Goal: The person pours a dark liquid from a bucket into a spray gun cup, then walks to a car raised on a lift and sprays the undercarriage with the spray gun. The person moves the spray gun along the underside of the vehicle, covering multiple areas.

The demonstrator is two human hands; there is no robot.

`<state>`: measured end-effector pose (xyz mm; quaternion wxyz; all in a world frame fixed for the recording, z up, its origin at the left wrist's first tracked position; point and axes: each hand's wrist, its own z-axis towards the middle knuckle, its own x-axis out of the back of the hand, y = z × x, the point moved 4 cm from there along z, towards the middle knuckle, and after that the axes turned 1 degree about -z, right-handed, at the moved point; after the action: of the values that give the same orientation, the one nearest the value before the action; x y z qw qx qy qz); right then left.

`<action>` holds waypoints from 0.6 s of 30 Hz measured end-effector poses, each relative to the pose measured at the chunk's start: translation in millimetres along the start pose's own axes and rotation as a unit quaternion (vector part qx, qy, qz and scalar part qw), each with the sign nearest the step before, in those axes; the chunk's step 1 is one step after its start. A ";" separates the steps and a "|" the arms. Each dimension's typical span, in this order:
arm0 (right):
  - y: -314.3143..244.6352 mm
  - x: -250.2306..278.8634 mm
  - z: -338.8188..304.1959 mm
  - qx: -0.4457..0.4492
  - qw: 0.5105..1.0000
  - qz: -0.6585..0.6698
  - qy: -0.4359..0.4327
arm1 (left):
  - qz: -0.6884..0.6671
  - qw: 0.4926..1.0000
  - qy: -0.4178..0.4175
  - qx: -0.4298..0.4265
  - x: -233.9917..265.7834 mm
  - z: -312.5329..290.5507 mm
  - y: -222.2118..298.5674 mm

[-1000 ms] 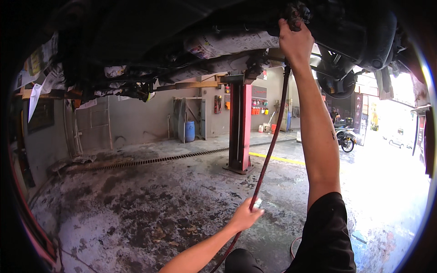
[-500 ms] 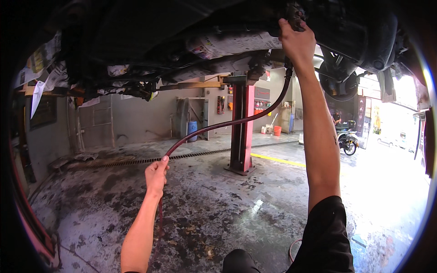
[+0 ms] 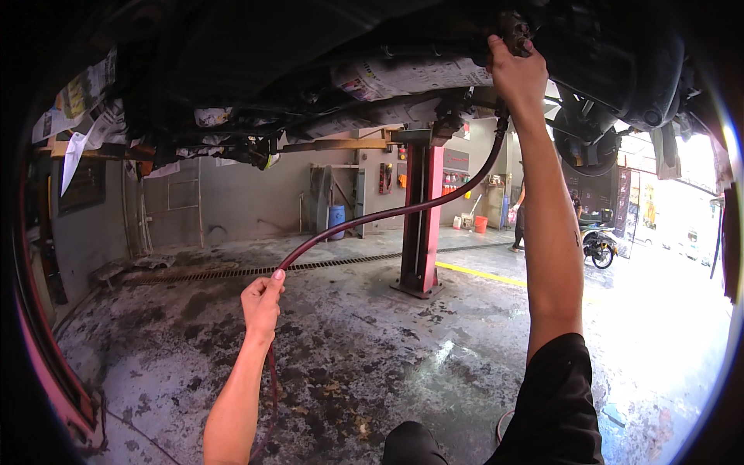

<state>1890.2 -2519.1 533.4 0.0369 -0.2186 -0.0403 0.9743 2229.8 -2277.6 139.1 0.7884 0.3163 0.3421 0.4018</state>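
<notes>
A dark red hose (image 3: 372,221) runs in a curve between my two hands. My left hand (image 3: 262,302) is closed round it at lower left, thumb up, and the slack drops down to the floor. Raised at upper right, my right hand (image 3: 519,81) grips a dark, grimy hose-fed tool (image 3: 514,32); the hose joins it by a fitting (image 3: 501,120) below my wrist. The tool's exact kind is hard to make out against the shadow. Close above it is the dark underside of a raised vehicle (image 3: 256,54), where newspaper sheets (image 3: 418,76) cover some parts.
A red lift post (image 3: 422,217) stands ahead on the stained floor. Behind it run a drain grate (image 3: 349,262) and a yellow line (image 3: 480,273). A blue drum (image 3: 336,221), an orange bucket (image 3: 480,224), a motorcycle (image 3: 598,244) and a person (image 3: 520,217) are farther back.
The whole view has shifted slightly, so the background sits a little to the right. Both hands keep their grips. A person now shows beyond my right forearm.
</notes>
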 end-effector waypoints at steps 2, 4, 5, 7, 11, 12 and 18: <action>-2.9 1.6 3.7 0.024 0.999 -0.019 0.012 | -0.001 1.000 -0.007 -0.004 -2.2 -0.3 3.0; -0.4 0.7 7.8 -0.010 1.000 -0.016 -0.015 | -0.008 1.000 -0.007 -0.005 -3.0 0.0 5.8; 1.2 -0.3 9.0 -0.028 0.999 -0.014 -0.029 | -0.011 1.000 -0.003 -0.001 -2.8 -0.2 6.3; 0.8 -4.7 10.9 -0.027 0.999 -0.002 -0.018 | -0.012 1.000 -0.005 0.001 -2.6 -0.6 7.3; 2.6 -12.6 5.8 0.011 0.998 -0.045 0.035 | -0.008 1.000 0.000 0.008 3.1 -0.3 7.3; 4.7 -14.9 5.3 0.001 0.999 -0.038 0.023 | -0.008 1.000 -0.001 0.001 4.3 -0.1 7.5; 8.2 -24.9 -2.3 -0.012 1.000 0.006 -0.003 | -0.012 1.000 0.017 -0.001 12.4 -0.2 5.1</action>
<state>1913.2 -2529.3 541.1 0.0282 -0.2161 -0.0505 0.9746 2232.9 -2264.5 139.3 0.7876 0.3043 0.3589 0.3980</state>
